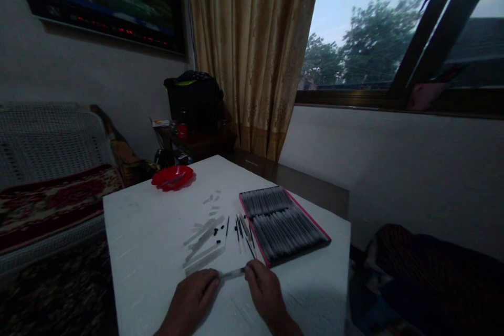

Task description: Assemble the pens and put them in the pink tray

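A slim greyish see-through tube (233, 274) is held level between my two hands, just above or on the white tabletop (145, 252). My left hand (195, 294) is closed on its left end, and my right hand (265, 291) pinches the right end. Beyond my left hand lie several pale clear tubes (202, 257) and small black pieces (216, 232). Several thin dark sticks (238, 228) lie near the middle. Right of them is a flat pink-edged case (291, 223), packed with two rows of slim dark items whose kind I cannot make out.
A red scalloped dish (173, 177) sits at the table's far left corner, with something thin in it. Small pale pieces (212, 199) are scattered beyond the tubes. A woven bench (55, 142) stands left, and dark cloth (425, 278) is heaped at right.
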Demonstrator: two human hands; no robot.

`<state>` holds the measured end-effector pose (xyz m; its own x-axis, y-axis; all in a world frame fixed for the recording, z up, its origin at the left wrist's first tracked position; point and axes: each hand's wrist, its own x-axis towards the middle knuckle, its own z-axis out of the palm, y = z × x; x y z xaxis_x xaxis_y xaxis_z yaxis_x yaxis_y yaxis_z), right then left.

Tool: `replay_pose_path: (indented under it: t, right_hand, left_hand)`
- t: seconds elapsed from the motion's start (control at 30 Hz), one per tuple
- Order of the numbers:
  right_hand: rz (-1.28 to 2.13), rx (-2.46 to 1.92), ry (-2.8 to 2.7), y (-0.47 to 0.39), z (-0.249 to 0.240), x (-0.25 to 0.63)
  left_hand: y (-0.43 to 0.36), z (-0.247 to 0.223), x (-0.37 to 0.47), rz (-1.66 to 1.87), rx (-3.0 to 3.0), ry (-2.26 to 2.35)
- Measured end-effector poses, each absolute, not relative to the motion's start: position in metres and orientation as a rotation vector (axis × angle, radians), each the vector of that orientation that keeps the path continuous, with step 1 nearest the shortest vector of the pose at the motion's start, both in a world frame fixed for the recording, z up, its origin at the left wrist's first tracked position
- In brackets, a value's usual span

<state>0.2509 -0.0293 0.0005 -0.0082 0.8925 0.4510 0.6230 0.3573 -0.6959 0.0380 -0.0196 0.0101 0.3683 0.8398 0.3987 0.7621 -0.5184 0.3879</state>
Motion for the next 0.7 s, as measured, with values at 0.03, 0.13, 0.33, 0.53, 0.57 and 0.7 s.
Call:
replay_pose_path:
  t: [0.03,0.13,0.33,0.53,0.57,0.7]
  right_hand:
    - [0.396,-1.348,-1.706,-0.0298,0.0007,0.2511]
    - [0.439,-1.283,-1.701,-0.0307,0.0009,0.2519]
    - [0.346,-1.338,-1.752,-0.0295,0.0013,0.2503]
    - [0.418,-1.304,-1.723,-0.0302,0.0036,0.2511]
    - [0.414,-1.299,-1.73,-0.0303,0.0037,0.2511]
    - [0.378,-1.354,-1.751,-0.0304,0.0038,0.2487]
  left_hand:
    - [-0.0194,0.0098,0.0378,0.843,2.474,1.469]
    - [-0.018,0.0074,0.037,0.852,2.472,1.471]
    - [-0.0174,0.0065,0.0363,0.896,2.474,1.447]
    - [-0.0199,0.0083,0.0368,0.882,2.48,1.447]
    - [-0.0198,0.0081,0.0368,0.884,2.486,1.445]
    - [-0.0189,0.0076,0.0362,0.935,2.484,1.416]
